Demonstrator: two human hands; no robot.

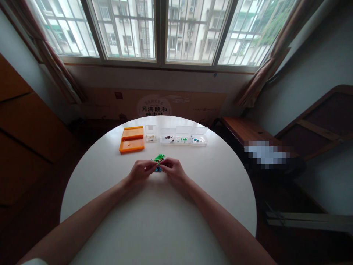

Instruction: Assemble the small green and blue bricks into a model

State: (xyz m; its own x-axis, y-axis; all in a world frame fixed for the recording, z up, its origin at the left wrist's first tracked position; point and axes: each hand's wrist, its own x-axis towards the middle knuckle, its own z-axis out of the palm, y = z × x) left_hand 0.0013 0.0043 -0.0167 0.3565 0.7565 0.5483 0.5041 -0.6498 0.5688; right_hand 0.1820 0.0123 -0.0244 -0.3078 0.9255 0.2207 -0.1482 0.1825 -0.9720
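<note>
A small model of green, blue and dark toy building bricks (159, 158) is between my two hands, over the middle of the white table (154, 221). My left hand (140, 170) is closed, its thumb and finger pinching the model's left side. From the right, my right hand (172, 168) pinches the model too, with its fingertips close to those of the left. The bright green part sticks up above the fingers, and blue pieces show below them. My fingers hide the model's middle.
Beyond my hands stand an orange tray (131, 150) and a small clear box (150, 137) with pale pieces. To their right, clear open-lidded boxes (183, 140) hold dark, green and blue pieces. A wooden bench (248, 129) stands right of the round table.
</note>
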